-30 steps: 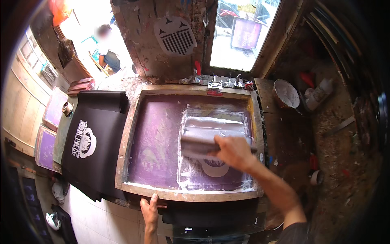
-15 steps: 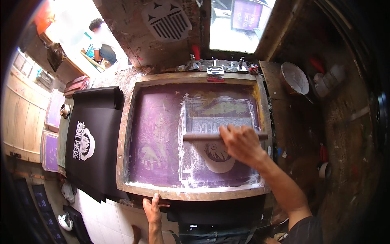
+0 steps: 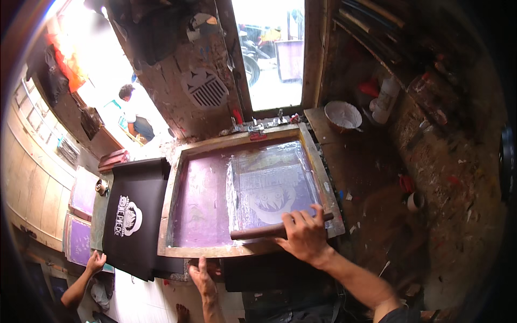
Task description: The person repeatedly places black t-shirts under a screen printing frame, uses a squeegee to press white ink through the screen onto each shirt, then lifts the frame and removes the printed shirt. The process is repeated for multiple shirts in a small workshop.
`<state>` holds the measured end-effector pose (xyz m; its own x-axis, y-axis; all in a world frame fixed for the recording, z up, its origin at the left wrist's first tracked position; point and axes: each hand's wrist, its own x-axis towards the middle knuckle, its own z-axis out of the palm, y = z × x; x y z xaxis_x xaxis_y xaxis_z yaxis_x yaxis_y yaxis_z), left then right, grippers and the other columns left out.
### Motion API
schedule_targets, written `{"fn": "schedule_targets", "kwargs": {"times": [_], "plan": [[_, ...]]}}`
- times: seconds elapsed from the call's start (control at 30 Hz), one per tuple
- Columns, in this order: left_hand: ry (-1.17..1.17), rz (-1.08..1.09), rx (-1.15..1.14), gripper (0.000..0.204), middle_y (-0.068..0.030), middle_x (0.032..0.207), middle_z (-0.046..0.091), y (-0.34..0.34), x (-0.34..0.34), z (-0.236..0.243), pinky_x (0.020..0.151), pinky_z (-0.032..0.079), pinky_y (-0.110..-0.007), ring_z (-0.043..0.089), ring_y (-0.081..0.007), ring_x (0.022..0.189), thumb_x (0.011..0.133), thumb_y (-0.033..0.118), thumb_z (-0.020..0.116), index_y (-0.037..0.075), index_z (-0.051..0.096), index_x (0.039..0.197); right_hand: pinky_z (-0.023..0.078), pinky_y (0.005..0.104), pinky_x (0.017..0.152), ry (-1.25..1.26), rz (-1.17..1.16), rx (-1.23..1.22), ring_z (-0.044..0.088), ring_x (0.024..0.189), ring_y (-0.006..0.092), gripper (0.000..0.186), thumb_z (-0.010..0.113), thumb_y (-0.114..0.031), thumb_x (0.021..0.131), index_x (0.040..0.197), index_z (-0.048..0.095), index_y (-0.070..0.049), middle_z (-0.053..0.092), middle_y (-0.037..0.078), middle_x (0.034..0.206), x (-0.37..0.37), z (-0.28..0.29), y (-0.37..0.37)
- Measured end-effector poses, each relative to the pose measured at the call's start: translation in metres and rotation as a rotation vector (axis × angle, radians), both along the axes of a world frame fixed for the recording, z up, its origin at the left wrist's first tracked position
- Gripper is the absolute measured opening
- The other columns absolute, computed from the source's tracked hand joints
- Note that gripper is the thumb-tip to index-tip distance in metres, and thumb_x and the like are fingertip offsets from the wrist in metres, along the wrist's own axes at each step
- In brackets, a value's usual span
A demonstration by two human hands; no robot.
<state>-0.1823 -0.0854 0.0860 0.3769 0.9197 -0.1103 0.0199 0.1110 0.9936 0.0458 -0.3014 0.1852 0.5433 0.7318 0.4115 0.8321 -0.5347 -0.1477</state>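
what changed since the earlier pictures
The right hand, still gripping, has pulled the squeegee toward the person, to the near side of the screen frame. Another person's hand has appeared near the black printed sheet. The left hand stays at the frame's near edge.

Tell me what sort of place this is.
Most likely a screen-printing workshop: there's a wood-framed screen, a squeegee under the right hand, and a black sheet printed in white, left of the screen.

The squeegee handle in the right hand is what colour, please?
The squeegee handle is dark reddish-brown, showing best in the head view.
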Motion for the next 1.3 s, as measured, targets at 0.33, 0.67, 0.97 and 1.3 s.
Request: {"fn": "schedule_targets", "kwargs": {"times": [0.33,0.67,0.97,1.3], "plan": [[-0.455,0.053,0.835,0.037,-0.0124,0.096,0.065,0.075,0.162,0.105,0.072,0.054,-0.032,0.067,-0.0182,0.081,0.097,0.017,0.062,0.001,0.048,0.126,0.046,0.0512,0.092,-0.304,-0.127,0.269,0.07,0.086,0.0309,0.074,0.065,-0.077,0.081,0.086,0.067,-0.004,0.07,0.014,0.084,0.097,0.188,0.081],[0.447,-0.36,1.282,0.039,-0.0172,0.154,0.046,0.137,0.293,-0.038,0.119,0.03,-0.051,0.042,-0.0384,0.143,0.09,0.016,0.069,0.009,0.065,0.129,0.053,0.0433,0.065,-0.198,-0.056,0.317,0.067,0.058,0.0299,0.077,0.07,-0.074,0.079,0.069,0.067,0.002,0.065,0.019,0.061,0.169,0.247,0.118],[0.094,-0.308,0.902,0.019,-0.0148,0.109,0.071,0.119,0.283,0.021,0.096,0.048,-0.039,0.065,-0.0257,0.109,0.095,0.008,0.065,0.004,0.067,0.113,0.055,0.0434,0.071,-0.13,-0.027,0.315,0.069,0.062,0.03,0.083,0.066,-0.08,0.079,0.065,0.067,0.002,0.068,0.019,0.065,0.201,0.265,0.125],[0.392,0.513,1.059,0.022,-0.013,0.108,0.069,0.355,-0.132,0.111,0.095,0.048,-0.037,0.063,-0.0254,0.103,0.104,0.016,0.058,-0.001,0.067,0.114,0.057,0.0464,0.078,-0.193,-0.064,0.268,0.075,0.077,0.036,0.088,0.058,-0.086,0.079,0.066,0.072,0.0,0.073,0.023,0.075,0.203,0.274,0.139]]}}
